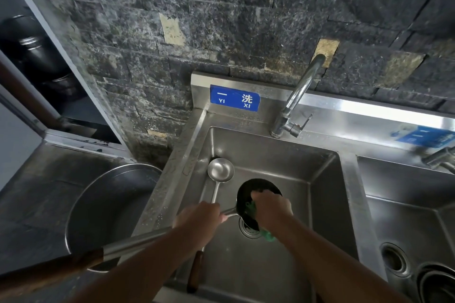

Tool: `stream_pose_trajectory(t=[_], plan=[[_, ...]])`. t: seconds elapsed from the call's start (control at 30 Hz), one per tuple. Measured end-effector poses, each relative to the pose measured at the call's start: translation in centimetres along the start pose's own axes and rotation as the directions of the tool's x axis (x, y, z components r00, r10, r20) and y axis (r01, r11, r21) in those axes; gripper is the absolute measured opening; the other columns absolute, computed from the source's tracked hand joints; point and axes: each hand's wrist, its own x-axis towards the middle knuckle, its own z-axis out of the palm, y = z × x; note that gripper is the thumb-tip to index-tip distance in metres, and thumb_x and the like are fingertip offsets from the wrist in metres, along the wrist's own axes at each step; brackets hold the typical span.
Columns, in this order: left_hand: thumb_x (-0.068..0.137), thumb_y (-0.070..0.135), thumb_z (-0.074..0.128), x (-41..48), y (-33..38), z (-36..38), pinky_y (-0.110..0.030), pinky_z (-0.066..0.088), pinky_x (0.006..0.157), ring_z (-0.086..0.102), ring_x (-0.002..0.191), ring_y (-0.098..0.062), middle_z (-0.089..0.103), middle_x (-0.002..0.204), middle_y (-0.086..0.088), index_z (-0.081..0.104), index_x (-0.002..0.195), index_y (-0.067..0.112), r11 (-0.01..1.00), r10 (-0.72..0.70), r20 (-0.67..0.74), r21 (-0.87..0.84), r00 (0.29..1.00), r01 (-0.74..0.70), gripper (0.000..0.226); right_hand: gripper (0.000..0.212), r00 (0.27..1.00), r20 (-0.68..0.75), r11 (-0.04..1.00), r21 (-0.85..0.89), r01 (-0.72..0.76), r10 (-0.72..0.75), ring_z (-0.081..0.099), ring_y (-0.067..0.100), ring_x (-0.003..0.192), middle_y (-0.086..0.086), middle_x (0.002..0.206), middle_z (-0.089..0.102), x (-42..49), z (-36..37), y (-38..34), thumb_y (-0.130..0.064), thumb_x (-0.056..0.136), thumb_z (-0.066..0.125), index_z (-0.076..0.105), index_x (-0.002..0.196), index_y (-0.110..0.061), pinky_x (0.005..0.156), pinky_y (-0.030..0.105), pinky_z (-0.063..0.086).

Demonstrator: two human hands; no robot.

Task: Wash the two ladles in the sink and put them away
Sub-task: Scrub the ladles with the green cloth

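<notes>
Over the steel sink (325, 202) I hold a dark-bowled ladle (246, 192). My left hand (199, 219) grips its metal shaft close to the bowl, and its long handle with a wooden end runs down to the lower left. My right hand (270, 206) presses a green scouring pad (251, 206) into the dark bowl. A second, shiny steel ladle (220, 170) leans in the sink's left corner, bowl up, its brown wooden handle end at the front rim.
A chrome tap (298, 96) stands behind the sink, and the drain (248, 229) lies under the dark ladle. A large steel pot (110, 211) stands on the counter to the left. A second basin (406, 216) with nested bowls lies to the right.
</notes>
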Motion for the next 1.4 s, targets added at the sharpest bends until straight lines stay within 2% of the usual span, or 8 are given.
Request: stream_pose_trajectory(t=[0.13, 0.37, 0.57, 0.73, 0.97, 1.2, 1.3, 1.4], plan=[[0.099, 0.048, 0.044, 1.0, 1.2, -0.3, -0.036, 0.051, 0.072, 0.06, 0.076, -0.019, 0.06, 0.081, 0.0, 0.06, 0.098, 0.018, 1.0, 0.02, 0.06, -0.019, 0.998, -0.019, 0.034, 0.067, 0.981, -0.195, 0.984, -0.175, -0.027, -0.008, 0.055, 0.031, 0.112, 0.012, 0.13, 0.047, 0.1, -1.7, 1.6, -0.022, 0.082, 0.07, 0.035, 0.138, -0.02, 0.083, 0.041, 0.053], [0.098, 0.036, 0.048, 4.6, 1.0, -2.8, -0.035, 0.053, 0.083, 0.065, 0.099, -0.027, 0.068, 0.106, -0.008, 0.062, 0.109, 0.012, 0.998, 0.021, -0.046, 0.054, 0.999, -0.019, 0.03, 0.038, 0.862, -0.448, 0.943, 0.318, -0.094, 0.238, 0.058, 0.03, 0.102, 0.007, 0.115, 0.053, 0.4, -3.4, 3.2, -0.024, 0.087, 0.06, 0.043, 0.12, -0.022, 0.073, 0.043, 0.053], [0.092, 0.016, 0.053, 4.6, 0.3, -2.8, -0.036, 0.055, 0.062, 0.068, 0.084, -0.031, 0.065, 0.1, -0.012, 0.055, 0.112, 0.01, 0.995, -0.029, -0.044, -0.097, 0.999, 0.024, 0.021, 0.023, 0.807, -0.403, 0.682, 0.732, 0.0, 0.432, 0.062, 0.028, 0.091, 0.006, 0.104, 0.063, -1.3, -2.3, 4.8, -0.026, 0.088, 0.064, 0.054, 0.108, -0.02, 0.073, 0.036, 0.049], [0.086, 0.016, 0.055, 3.2, 0.3, -1.7, -0.04, 0.054, 0.073, 0.064, 0.085, -0.029, 0.063, 0.096, -0.008, 0.052, 0.104, 0.015, 0.98, -0.048, -0.153, -0.196, 0.987, 0.017, 0.018, 0.029, 0.837, -0.356, 0.433, 0.887, 0.161, 0.417, 0.063, 0.022, 0.095, 0.003, 0.103, 0.065, -3.3, -3.1, 4.8, -0.028, 0.091, 0.064, 0.056, 0.118, -0.02, 0.084, 0.04, 0.054], [0.094, 0.041, 0.051, 1.4, 1.4, 0.0, -0.041, 0.058, 0.073, 0.068, 0.079, -0.024, 0.067, 0.084, -0.003, 0.053, 0.098, 0.024, 0.971, 0.066, -0.111, -0.222, 0.992, -0.089, 0.018, 0.036, 0.842, -0.471, 0.701, 0.693, 0.168, 0.263, 0.057, 0.024, 0.101, 0.005, 0.114, 0.056, -1.3, -2.4, 1.3, -0.029, 0.091, 0.06, 0.056, 0.126, -0.019, 0.089, 0.034, 0.048], [0.095, 0.046, 0.047, -0.2, 1.9, 1.1, -0.037, 0.055, 0.072, 0.069, 0.087, -0.026, 0.071, 0.095, -0.003, 0.047, 0.114, 0.032, 0.972, 0.159, -0.162, -0.148, 0.974, -0.183, 0.023, 0.056, 0.848, -0.522, 0.959, 0.276, 0.066, 0.092, 0.056, 0.029, 0.11, 0.001, 0.116, 0.062, -0.6, -1.1, -2.3, -0.069, 0.076, 0.05, 0.057, 0.118, -0.034, 0.088, 0.041, 0.05], [0.095, 0.05, 0.046, -0.9, 1.8, 1.6, -0.038, 0.057, 0.07, 0.068, 0.082, -0.026, 0.069, 0.089, -0.004, 0.046, 0.106, 0.028, 0.979, 0.155, -0.176, -0.107, 0.972, -0.176, 0.025, 0.05, 0.909, -0.375, 0.925, 0.378, -0.026, 0.179, 0.065, 0.026, 0.091, 0.0, 0.098, 0.068, 1.4, -2.8, -1.7, -0.068, 0.078, 0.053, 0.061, 0.105, -0.027, 0.073, 0.033, 0.051], [0.095, 0.054, 0.042, -1.9, 1.9, 2.1, -0.04, 0.058, 0.071, 0.069, 0.08, -0.025, 0.069, 0.088, -0.002, 0.045, 0.106, 0.029, 0.983, 0.113, -0.203, -0.119, 0.972, -0.14, 0.027, 0.06, 0.964, -0.109, 0.756, 0.645, -0.116, 0.241, 0.065, 0.013, 0.07, -0.001, 0.081, 0.068, 3.9, -4.0, 1.0, -0.073, 0.078, 0.052, 0.07, 0.098, -0.019, 0.059, 0.022, 0.049]])
